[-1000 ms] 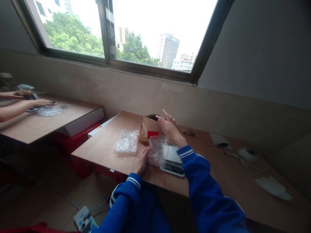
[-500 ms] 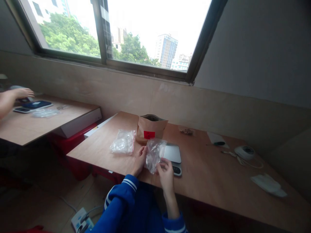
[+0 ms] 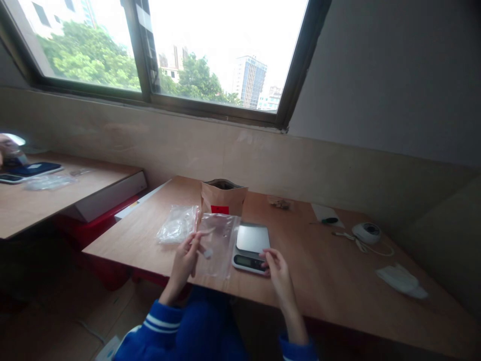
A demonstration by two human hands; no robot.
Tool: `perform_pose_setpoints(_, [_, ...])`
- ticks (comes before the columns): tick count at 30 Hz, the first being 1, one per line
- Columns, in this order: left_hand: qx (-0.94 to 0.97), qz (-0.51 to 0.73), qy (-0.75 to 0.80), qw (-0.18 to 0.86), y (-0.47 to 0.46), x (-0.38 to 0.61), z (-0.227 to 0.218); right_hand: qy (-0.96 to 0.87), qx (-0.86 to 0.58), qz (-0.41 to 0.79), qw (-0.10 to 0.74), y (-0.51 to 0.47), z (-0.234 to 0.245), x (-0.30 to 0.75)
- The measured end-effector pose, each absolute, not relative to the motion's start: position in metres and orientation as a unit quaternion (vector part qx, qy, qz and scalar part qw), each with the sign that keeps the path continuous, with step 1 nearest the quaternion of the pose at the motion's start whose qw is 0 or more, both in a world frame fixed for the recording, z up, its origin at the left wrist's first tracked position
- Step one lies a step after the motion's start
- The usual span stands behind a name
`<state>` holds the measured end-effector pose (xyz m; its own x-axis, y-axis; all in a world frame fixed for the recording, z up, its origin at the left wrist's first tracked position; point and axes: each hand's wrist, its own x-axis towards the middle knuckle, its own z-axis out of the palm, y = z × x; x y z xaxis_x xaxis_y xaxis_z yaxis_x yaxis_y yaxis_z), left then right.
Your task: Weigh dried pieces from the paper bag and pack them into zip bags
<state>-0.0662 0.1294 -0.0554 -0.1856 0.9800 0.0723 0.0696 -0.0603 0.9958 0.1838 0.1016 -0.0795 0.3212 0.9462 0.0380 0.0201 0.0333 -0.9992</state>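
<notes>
A clear zip bag [image 3: 224, 245] hangs flat at the table's front edge, between the brown paper pouch and me. My left hand [image 3: 187, 254] is closed on the bag's left side, some fingers seen through or behind the plastic. A small whitish spot shows near those fingers; I cannot make out what it is. My right hand [image 3: 275, 263] is apart from the bag, beside the front right corner of a digital scale [image 3: 253, 239]. Its fingers are loosely bent and apart, with nothing visible in them. The scale's steel plate is bare.
Behind the bag stands an open brown paper pouch [image 3: 225, 196] with a red label. Left of it lies a pack of clear bags [image 3: 178, 224]. Further right are a small bag of brown pieces [image 3: 280, 203], a green-handled tool [image 3: 329, 220], a white corded device [image 3: 366, 233] and white crumpled material [image 3: 401, 281].
The bag has been spread out flat. My right hand has let go of it and moved right to the scale. My left hand has shifted left, and the whole view has turned slightly right.
</notes>
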Motion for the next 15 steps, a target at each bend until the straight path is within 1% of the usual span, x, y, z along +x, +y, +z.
perform_pose_setpoints(4, [0.438, 0.552, 0.614, 0.355, 0.132, -0.129, -0.036, -0.519, -0.593, 0.328, 0.520, 0.144, -0.063, 0.233])
perform_pose_setpoints(7, [0.403, 0.554, 0.660, 0.308, 0.152, -0.160, -0.027, -0.582, -0.646, 0.226, 0.440, 0.201, -0.061, 0.262])
perform_pose_setpoints(12, [0.463, 0.439, 0.697, 0.327, 0.197, -0.171, -0.025, -0.587, -0.688, 0.159, 0.396, 0.301, -0.071, 0.289])
perform_pose_setpoints(13, [0.476, 0.411, 0.708, 0.322, 0.204, -0.171, -0.027, -0.590, -0.695, 0.143, 0.385, 0.317, -0.074, 0.292])
perform_pose_setpoints(15, [0.509, 0.348, 0.741, 0.266, 0.216, -0.173, -0.033, -0.597, -0.709, 0.105, 0.361, 0.344, -0.080, 0.298])
